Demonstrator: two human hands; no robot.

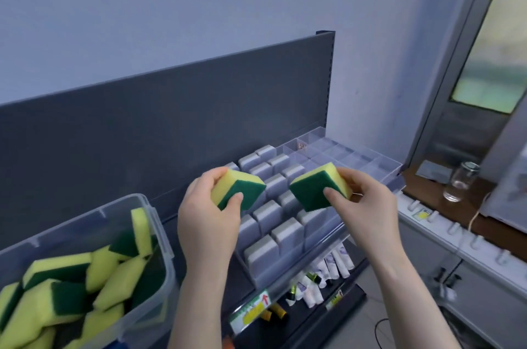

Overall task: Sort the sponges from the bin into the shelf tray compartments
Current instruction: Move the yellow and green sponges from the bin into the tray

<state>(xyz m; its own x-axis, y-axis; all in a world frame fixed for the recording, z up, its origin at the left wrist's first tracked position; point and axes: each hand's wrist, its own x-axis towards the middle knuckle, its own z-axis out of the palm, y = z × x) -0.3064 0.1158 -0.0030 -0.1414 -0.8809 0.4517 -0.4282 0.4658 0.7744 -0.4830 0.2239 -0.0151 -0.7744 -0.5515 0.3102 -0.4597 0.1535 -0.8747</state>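
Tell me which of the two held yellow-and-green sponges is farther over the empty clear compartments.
The yellow-and-green sponge in the right hand; it sits nearest the empty clear compartments, while the left hand's sponge hovers over grey-filled ones.

Your bin (pixel 159 237) of sponges (pixel 114 271) sits at lower left, with the shelf tray (pixel 328 251) to its right before the back panel (pixel 171 120). Your hands, left (pixel 208 220) and right (pixel 368 203), each hold one sponge above the tray. A jar (pixel 460 182) stands far right.

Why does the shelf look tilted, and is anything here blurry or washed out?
Head view: the wide-angle lens bends and slants the shelf back panel; light is soft and bluish, shadows faint; the window is washed out; the glass jar at the edge looks smeared.
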